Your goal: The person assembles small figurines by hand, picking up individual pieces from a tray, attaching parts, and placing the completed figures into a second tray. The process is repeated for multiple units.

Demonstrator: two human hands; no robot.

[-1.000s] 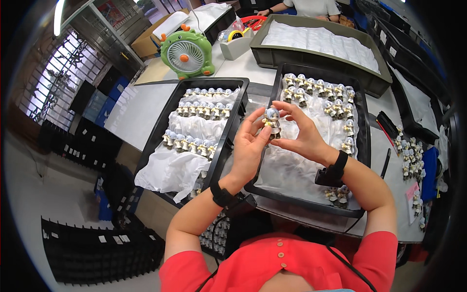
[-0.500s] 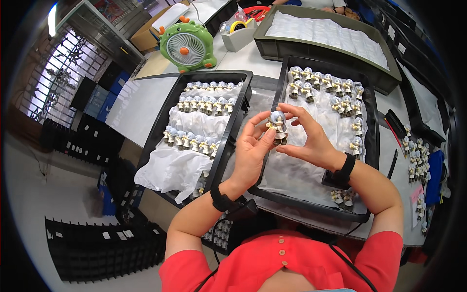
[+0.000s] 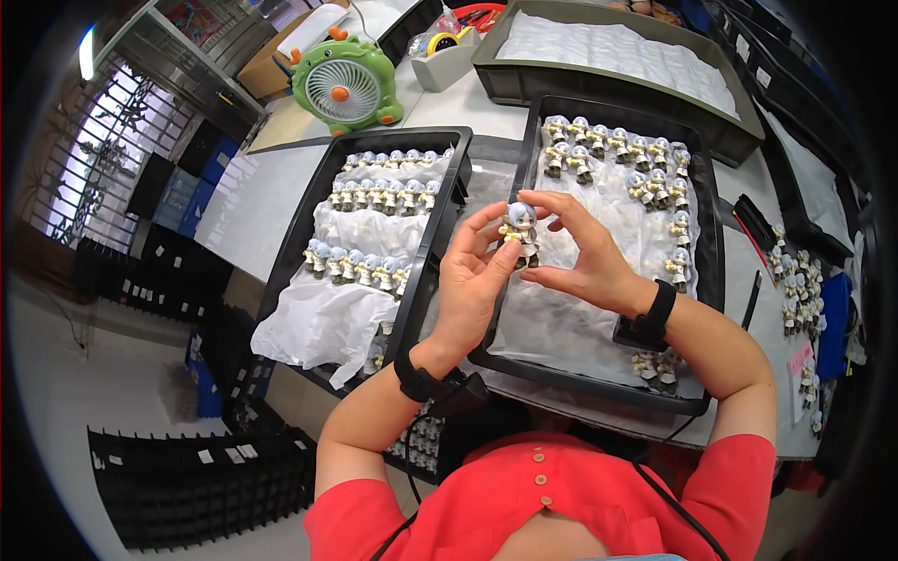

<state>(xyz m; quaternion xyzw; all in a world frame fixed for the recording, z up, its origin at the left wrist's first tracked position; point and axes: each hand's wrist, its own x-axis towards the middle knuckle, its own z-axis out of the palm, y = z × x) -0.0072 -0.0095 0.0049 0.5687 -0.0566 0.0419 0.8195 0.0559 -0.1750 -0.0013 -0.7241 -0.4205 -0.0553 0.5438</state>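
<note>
A small figurine (image 3: pixel 521 232) with pale blue-grey hair and a white and gold outfit stands upright between my hands, above the right-hand black tray (image 3: pixel 713 309). My left hand (image 3: pixel 475 280) grips its side, thumb across the front and fingers behind. Curved around the other side, my right hand (image 3: pixel 591 252) has its fingertips at the head and its thumb by the feet. Similar figurines (image 3: pixel 655 187) lie along the far and right sides of that tray on white sheeting. The left-hand black tray (image 3: pixel 435 220) has rows of figurines (image 3: pixel 383 194) between layers of white sheet (image 3: pixel 323 323).
A green fan (image 3: pixel 346 86) and a tape dispenser (image 3: pixel 441 64) stand at the back. An olive bin (image 3: pixel 613 96) lined with white sheeting sits behind the right tray. More figurines (image 3: pixel 800 290) cluster at the table's right, near a black pen-like stick (image 3: pixel 752 299). Black crates (image 3: pixel 201 491) rest on the floor at left.
The figurine has turned in my fingers, its face now showing more to the front. Both hands have shifted slightly left with it, and the whole view has shifted a little.
</note>
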